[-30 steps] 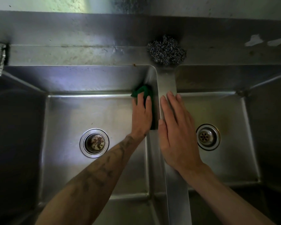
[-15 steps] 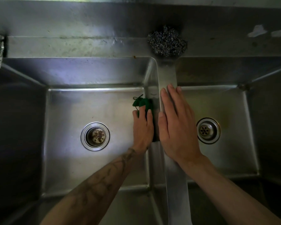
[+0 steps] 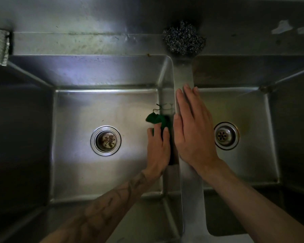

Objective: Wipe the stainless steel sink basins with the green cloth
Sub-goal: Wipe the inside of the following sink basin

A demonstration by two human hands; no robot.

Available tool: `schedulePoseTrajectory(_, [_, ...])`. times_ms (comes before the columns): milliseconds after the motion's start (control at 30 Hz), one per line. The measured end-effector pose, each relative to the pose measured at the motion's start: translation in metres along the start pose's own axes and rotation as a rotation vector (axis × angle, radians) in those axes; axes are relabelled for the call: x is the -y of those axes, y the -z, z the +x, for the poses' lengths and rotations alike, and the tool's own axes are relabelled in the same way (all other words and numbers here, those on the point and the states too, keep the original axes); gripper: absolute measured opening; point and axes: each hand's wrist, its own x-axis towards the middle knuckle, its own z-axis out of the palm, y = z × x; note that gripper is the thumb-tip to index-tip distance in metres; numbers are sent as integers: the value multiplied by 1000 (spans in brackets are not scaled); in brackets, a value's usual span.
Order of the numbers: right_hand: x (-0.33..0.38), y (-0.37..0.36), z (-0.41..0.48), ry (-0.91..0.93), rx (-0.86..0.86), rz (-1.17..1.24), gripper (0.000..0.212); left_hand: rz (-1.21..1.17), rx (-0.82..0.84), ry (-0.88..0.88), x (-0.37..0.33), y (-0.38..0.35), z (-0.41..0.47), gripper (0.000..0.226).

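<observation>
— Left hand (image 3: 158,146) presses, fingers flat, our crumpled dark-green cloth (image 3: 155,119) against the right wall of the left stainless-steel basin (image 3: 77,111).
— Which way?
— Cloth runs twelve-to-six beneath it; our right hand (image 3: 193,132) lies flat at three.

Open basin floor (image 3: 77,163) left of the divider (image 3: 183,74)

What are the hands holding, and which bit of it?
The left hand presses the green cloth against the wall of the left basin, fingers over its lower part; no grip shows. The right hand holds nothing, lying flat on the divider.
</observation>
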Motion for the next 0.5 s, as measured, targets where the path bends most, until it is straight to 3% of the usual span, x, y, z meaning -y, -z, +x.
schedulePoseTrajectory(100, [0, 0, 0, 4, -1, -7, 56, -87, -43, -204, -13, 7, -33, 29])
schedulePoseTrajectory(167, [1, 0, 0, 5, -4, -7, 55, -87, -36, -246, -10, 8, -42, 31])
schedulePoseTrajectory(367, [2, 1, -1, -7, 1, 1, 55, 85, 92, 73, 18, 4, -19, 34])
schedulePoseTrajectory(500, [2, 1, -1, -6, -4, 3, 56, -11, 46, -64, 8, 8, -47, 37])
